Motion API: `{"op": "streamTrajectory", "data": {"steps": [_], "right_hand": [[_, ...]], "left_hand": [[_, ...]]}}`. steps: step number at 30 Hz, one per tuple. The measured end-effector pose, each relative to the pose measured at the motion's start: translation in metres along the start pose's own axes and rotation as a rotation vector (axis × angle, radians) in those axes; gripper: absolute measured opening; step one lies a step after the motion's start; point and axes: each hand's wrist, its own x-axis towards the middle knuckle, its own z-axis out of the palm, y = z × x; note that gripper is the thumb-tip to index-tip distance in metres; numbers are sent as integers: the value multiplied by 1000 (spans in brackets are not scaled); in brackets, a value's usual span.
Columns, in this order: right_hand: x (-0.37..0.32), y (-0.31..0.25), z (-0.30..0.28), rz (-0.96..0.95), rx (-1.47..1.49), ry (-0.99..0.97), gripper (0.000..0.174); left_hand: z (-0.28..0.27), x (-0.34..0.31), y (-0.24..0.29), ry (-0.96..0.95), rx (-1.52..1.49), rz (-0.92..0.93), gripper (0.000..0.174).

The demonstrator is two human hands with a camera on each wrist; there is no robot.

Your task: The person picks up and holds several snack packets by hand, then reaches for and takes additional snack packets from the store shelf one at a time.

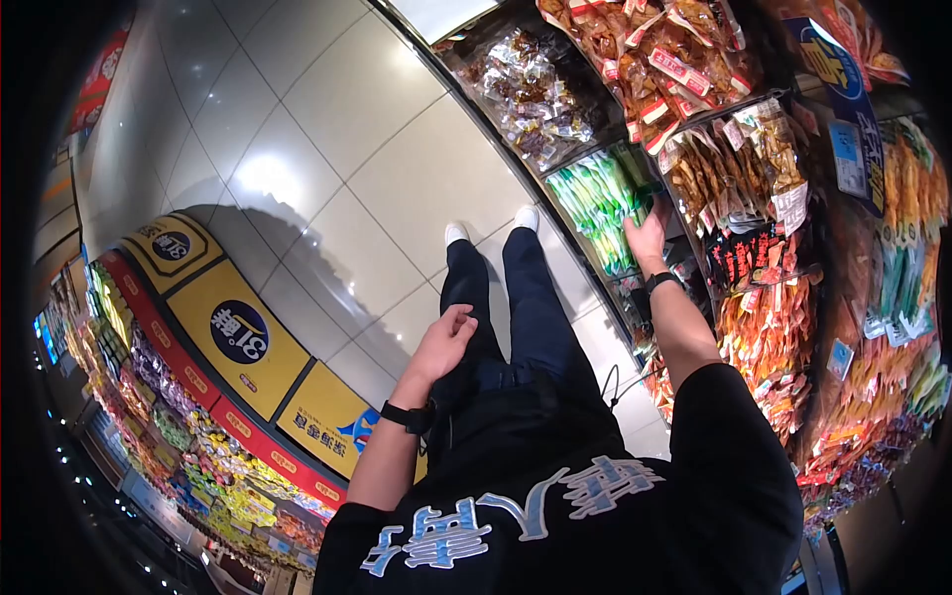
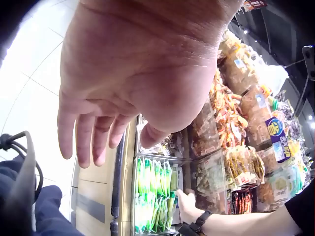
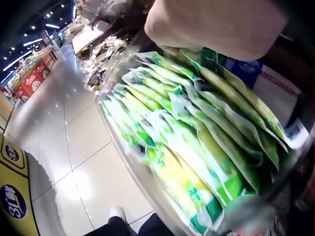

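Several green-and-white snack packets (image 3: 182,128) stand in close rows inside a clear-walled bin (image 3: 133,172). Over the far end of those rows is my right hand (image 3: 216,24), its fingertips mostly hidden among the packet tops; I cannot tell whether they pinch one. From the head view, the same right hand (image 1: 647,238) reaches in at the side of the green packets (image 1: 595,203), a dark band on its wrist. My left hand (image 1: 443,342) hangs in front of my legs, holding nothing. The left wrist view shows that left hand (image 2: 133,73) with fingers loosely extended.
Neighbouring bins hold dark wrapped snacks (image 1: 531,94) and red-labelled brown packets (image 1: 684,74). Beyond the green bin rises a tier of brown packets (image 1: 734,164). A blue sign (image 1: 838,99) juts out on the right. Across the tiled aisle (image 1: 387,149) stands a yellow counter (image 1: 233,332).
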Motion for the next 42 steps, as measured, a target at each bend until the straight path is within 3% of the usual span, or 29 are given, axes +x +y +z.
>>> {"op": "streamTrajectory", "data": {"steps": [5, 10, 18, 21, 22, 23, 25, 26, 27, 29, 31, 35, 39, 42], "right_hand": [[28, -34, 16, 68, -132, 83, 77], [44, -62, 36, 122, -250, 177, 64], [31, -70, -9, 101, -368, -289, 64], [1, -86, -34, -27, -198, -119, 52], [-9, -96, -45, -29, -196, -196, 45], [-23, -68, -9, -209, -139, 19, 41], [-72, -112, -65, 81, 208, -286, 41], [-95, -110, -66, -62, 174, -220, 42], [-114, -115, -78, 14, 220, -345, 42], [-158, -114, -97, -46, 187, -255, 45], [-184, -108, -125, 85, 231, -349, 48], [-220, -50, -162, 131, 457, -96, 42], [-250, -51, -314, 200, 377, 165, 37], [-254, -17, -407, 104, 362, 475, 37]], "left_hand": [[-5, -3, 2, 16, 20, 5, 41], [-16, -12, 2, 21, 13, 3, 41], [-45, -26, 7, 29, 149, 80, 41], [-66, -35, 15, 28, 168, 174, 41], [-74, -37, 15, 15, 150, 203, 41], [-79, -35, 15, -11, 134, 240, 41], [-94, -18, -2, -7, 164, 365, 39], [-99, -22, 5, -39, 138, 363, 39], [-105, -31, 16, -67, 113, 355, 39], [-113, -39, 27, -119, 116, 379, 39], [-115, -44, 37, -150, 126, 393, 40], [-109, -46, 58, -214, 186, 413, 41], [-83, -42, 81, -300, 283, 444, 42], [-56, -39, 102, -316, 325, 471, 42]]}}
